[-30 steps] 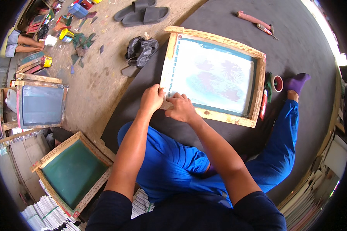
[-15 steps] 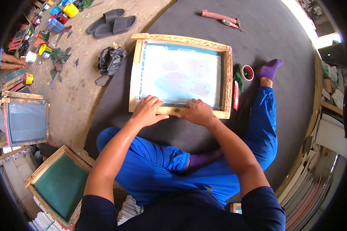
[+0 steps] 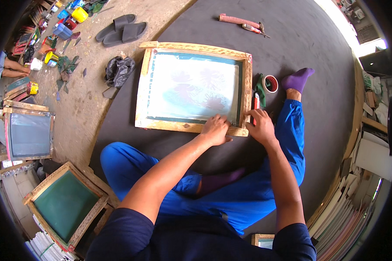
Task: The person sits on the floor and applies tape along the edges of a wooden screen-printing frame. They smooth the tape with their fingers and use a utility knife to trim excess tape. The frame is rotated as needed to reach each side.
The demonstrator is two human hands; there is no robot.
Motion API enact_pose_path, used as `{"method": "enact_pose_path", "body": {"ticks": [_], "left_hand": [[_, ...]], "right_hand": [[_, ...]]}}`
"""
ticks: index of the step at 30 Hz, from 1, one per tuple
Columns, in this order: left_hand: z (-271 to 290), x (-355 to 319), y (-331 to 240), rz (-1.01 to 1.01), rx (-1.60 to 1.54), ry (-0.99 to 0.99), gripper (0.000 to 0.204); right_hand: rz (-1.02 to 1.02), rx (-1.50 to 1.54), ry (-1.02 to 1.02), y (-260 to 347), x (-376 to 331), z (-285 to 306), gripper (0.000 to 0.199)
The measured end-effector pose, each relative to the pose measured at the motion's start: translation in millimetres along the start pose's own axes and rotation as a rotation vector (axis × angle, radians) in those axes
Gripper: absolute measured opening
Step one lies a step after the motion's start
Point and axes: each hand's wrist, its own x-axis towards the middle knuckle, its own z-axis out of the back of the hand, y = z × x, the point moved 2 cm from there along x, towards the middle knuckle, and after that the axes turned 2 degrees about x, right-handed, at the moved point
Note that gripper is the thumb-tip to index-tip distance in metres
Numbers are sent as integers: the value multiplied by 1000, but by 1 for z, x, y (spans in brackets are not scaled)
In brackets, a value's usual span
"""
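Observation:
A wooden screen-printing frame (image 3: 178, 125) lies flat before me, its mesh mostly covered with a pale white-blue layer that shows faint flower-like shapes and a teal border. My left hand (image 3: 215, 130) grips the near rail close to the right corner, fingers curled over the inner edge. Right at that corner, my right hand (image 3: 261, 127) has its bent fingers against the outer side of the right rail; the fingertips are partly hidden. Beside the right rail lie a red-and-white cutter-like tool (image 3: 256, 102), a green cloth (image 3: 259, 87) and a roll of tape (image 3: 271, 84).
The dark mat (image 3: 318, 130) carries a hammer (image 3: 239, 20) and a red-handled tool (image 3: 251, 28) at the far side. Leftward are black slides (image 3: 130, 34), a black plastic bag (image 3: 119, 71) and a green screen frame (image 3: 65, 204). Stacked sheets (image 3: 344, 213) line the right. Another person's legs (image 3: 15, 68) show far left.
Both hands have slid rightward along the near rail to the frame's near right corner. In the picture, the frame and surroundings sit slightly further left.

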Motion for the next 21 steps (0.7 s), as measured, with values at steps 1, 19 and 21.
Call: {"method": "enact_pose_path", "body": {"ticks": [1, 19, 21], "left_hand": [[1, 4, -6, 17, 6, 33, 64], [-8, 11, -28, 46, -68, -129, 59], [-7, 12, -29, 51, -63, -135, 59]], "right_hand": [[-18, -41, -8, -8, -5, 4, 33], [277, -239, 140, -8, 17, -3, 31], [262, -226, 92, -15, 17, 0, 34]]}}
